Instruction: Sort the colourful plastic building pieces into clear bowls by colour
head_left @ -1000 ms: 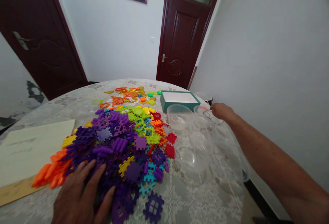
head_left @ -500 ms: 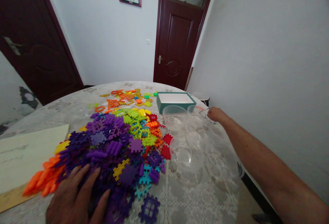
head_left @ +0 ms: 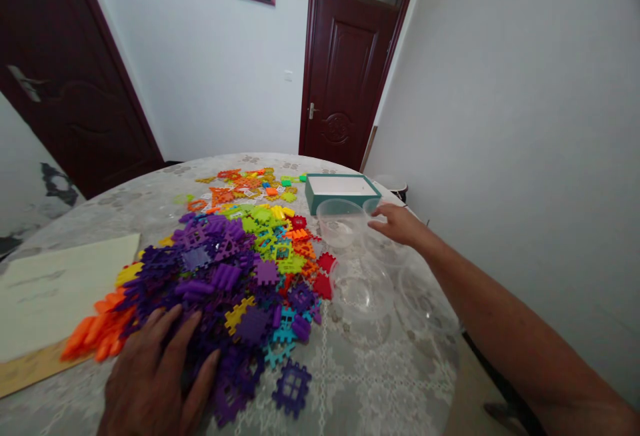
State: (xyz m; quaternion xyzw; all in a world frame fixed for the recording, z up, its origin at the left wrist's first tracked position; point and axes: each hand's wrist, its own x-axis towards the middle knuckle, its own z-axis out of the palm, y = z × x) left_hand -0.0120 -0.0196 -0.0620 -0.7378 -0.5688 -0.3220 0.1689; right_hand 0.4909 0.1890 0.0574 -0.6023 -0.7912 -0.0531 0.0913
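My left hand (head_left: 155, 369) lies with fingers spread on the near edge of a large heap of purple plastic building pieces (head_left: 200, 256). My right hand (head_left: 395, 224) reaches over the right side of the table, its thumb and index finger apart, with nothing seen between them. Around it stand several clear plastic bowls; the nearest are a bowl (head_left: 343, 226) to its left and another bowl (head_left: 385, 249) under it. Closer to me sits a wider clear bowl (head_left: 363, 293), with one more clear bowl (head_left: 427, 296) to its right. I see no pieces inside them.
Behind the bowls stands a green box (head_left: 343, 206) with a white inside. Lime pieces (head_left: 280, 253), orange sticks (head_left: 97, 329) and red pieces (head_left: 324, 286) border the purple heap. Farther back lie orange pieces (head_left: 225, 195). A paper sheet (head_left: 65, 289) lies at left on the patterned tablecloth (head_left: 370, 389).
My right hand has moved left and inward from the table's right edge, and its fingers have opened. My left hand stays on the purple pieces. The view has shifted slightly.
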